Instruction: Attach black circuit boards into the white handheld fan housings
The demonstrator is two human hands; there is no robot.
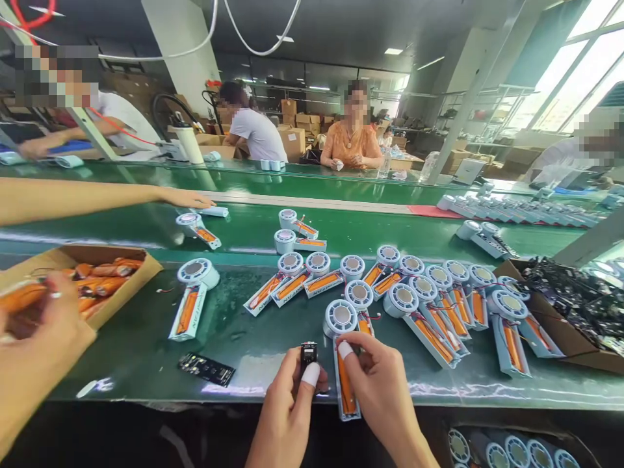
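My left hand (292,400) pinches a small black circuit board (309,352), held upright near the bench's front edge. Just right of it lies a handheld fan (341,317) with a light blue round head and an open handle, an orange battery (347,383) inside. My right hand (383,374) is closed at the top of that handle, thumb and forefinger together; whatever is between the fingertips is too small to make out. Another circuit board (207,369) lies flat to the left. Several similar open fans (431,325) lie behind and to the right.
A co-worker's hand (58,331) is over a carton (124,286) of orange batteries at left; another arm (97,198) reaches across the green belt (244,227). A carton (565,351) of black boards stands at right. Fan bodies (517,450) sit below the bench. People sit opposite.
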